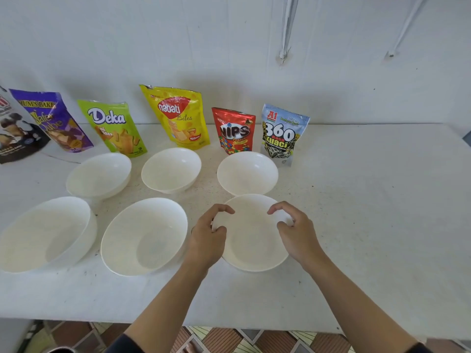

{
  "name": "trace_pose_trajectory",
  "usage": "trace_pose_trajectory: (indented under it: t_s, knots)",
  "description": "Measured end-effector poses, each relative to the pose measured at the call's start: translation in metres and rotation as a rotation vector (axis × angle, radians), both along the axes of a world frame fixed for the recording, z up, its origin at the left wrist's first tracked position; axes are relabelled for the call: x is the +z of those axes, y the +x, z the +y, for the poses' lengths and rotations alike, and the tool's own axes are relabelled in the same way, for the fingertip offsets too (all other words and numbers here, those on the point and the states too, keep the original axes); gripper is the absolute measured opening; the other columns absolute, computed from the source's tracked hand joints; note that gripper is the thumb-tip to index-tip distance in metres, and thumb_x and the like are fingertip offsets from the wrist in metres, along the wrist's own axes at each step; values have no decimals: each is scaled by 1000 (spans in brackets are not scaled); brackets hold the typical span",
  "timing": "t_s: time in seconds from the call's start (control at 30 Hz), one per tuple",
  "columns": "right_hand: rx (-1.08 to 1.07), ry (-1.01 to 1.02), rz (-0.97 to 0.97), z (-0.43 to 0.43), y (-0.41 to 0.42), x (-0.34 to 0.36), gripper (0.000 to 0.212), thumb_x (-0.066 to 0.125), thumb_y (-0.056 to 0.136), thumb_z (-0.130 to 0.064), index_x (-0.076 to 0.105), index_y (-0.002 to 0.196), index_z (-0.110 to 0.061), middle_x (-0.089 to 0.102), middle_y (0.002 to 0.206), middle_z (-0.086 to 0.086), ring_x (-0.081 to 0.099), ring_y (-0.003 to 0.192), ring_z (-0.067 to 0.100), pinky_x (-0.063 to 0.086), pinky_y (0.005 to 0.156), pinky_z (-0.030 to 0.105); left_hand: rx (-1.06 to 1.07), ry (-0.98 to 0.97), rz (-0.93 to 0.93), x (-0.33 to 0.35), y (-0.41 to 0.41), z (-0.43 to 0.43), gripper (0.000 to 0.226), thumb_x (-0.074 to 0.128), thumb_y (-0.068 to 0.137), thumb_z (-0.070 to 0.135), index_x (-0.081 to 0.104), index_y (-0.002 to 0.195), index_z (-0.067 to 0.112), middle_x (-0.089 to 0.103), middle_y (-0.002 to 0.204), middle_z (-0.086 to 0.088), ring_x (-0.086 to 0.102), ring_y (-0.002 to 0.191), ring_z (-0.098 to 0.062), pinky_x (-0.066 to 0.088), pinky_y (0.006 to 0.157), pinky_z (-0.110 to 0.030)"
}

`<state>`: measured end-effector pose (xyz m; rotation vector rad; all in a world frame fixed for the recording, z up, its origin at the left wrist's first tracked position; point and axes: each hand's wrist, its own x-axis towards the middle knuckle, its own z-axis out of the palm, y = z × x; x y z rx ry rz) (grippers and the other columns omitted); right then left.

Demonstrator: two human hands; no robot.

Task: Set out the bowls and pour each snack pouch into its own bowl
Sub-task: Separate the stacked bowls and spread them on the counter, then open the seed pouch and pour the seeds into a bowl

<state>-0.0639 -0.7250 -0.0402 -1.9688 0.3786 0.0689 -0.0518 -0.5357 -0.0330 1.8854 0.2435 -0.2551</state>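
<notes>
Six white bowls stand in two rows on the white table (pixel 369 225): back left (pixel 99 174), back middle (pixel 170 169), back right (pixel 247 173), front left (pixel 43 235), front middle (pixel 142 235), front right (pixel 252 243). Behind them stand pouches: black-and-white (pixel 15 133), purple wafer (pixel 53 121), green Deka (pixel 114 128), yellow Nabati (pixel 178 115), red Nips (pixel 234 131), blue 360 Kuaci (pixel 281 135). My left hand (pixel 207 235) and my right hand (pixel 295 230) sit at either side of the front right bowl, fingers loosely curved over its rim without pinching it.
A white wall rises right behind the pouches. The table's front edge (pixel 229 324) runs just below my forearms, with tiled floor (pixel 254 340) beneath. The right part of the table holds no objects.
</notes>
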Motion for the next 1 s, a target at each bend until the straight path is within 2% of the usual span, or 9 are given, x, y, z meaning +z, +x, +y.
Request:
trace_pose_trajectory:
  t_s: [0.13,0.23,0.33,0.47,0.57,0.6,0.7,0.9,1.0]
  knots:
    - [10,11,9,0,-8,2,44,43,83,6,65,91,-32,62,93,-8,38,47,8,32,44,14,-12,29,-21,-2,-8,2,58,38,82,-7,66,102,40,65,105,14,53,79,-23,52,60,-39]
    - [22,7,17,1,-13,3,43,44,84,5,64,91,-32,61,100,-13,42,50,8,34,44,14,-32,34,-23,-3,-12,4,59,38,82,-7,66,104,40,65,107,17,53,80,-23,51,61,-37]
    - [39,5,16,-1,-14,3,41,45,85,3,65,92,-32,62,99,-6,43,50,5,33,44,12,-57,32,-37,-3,-11,5,58,39,81,-7,66,104,39,67,105,8,53,78,-25,50,60,-38]
    - [78,-3,18,-3,-12,5,37,50,87,-1,65,94,-35,60,116,-6,52,71,10,39,57,20,-107,72,-64,-2,-9,7,54,44,84,-4,64,106,41,64,110,10,60,77,-21,53,62,-37]
    - [108,-9,-8,-6,-10,9,30,58,90,-11,66,98,-39,58,122,-7,55,103,13,40,70,18,-173,156,-136,2,-7,9,53,54,87,2,58,117,46,54,120,13,57,103,-7,48,78,-18]
    - [105,-7,-34,-7,-9,12,27,61,92,-15,66,100,-40,57,123,-9,52,111,11,38,74,14,-183,167,-164,5,-4,10,51,57,89,4,56,121,43,52,123,11,54,110,-8,44,85,-18]
    - [56,0,-163,-12,0,23,19,66,94,-24,67,103,-40,59,122,-15,50,114,4,33,81,7,-184,155,-231,21,13,10,41,63,94,12,56,125,36,55,129,5,53,120,-14,48,99,-33]
    - [-51,-14,-399,-27,42,55,15,65,96,-21,69,106,-31,65,122,-8,57,117,8,41,78,8,-178,86,-436,69,69,-12,20,63,98,18,64,116,26,67,111,6,64,100,-7,49,81,-21]
    - [-95,-49,-480,-35,71,70,14,67,95,-18,69,105,-28,66,118,-3,59,114,12,39,77,0,-205,119,-514,83,102,-31,20,61,100,17,65,119,23,65,108,10,61,94,-3,44,74,-11]
